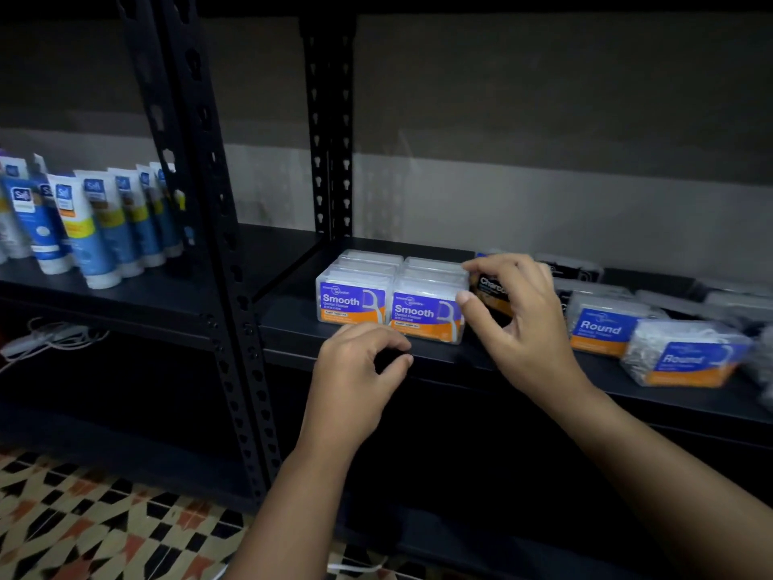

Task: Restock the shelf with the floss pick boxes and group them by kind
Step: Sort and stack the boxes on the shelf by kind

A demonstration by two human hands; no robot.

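We see right hand [516, 324] fingertips touching Smooth box [427, 313] at 3 o'clock; left hand [355, 370] curled, empty. Light, slick, rigid: pinch sides.

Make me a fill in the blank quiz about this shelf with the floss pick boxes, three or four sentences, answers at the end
1. The two front boxes at the left end of the shelf are labelled ____.
2. The right hand partly covers a black box whose label begins with ____.
3. The two blue-and-orange boxes right of that hand read ____.
4. The left hand holds ____.

Answers: Smooth; Char; Round; nothing
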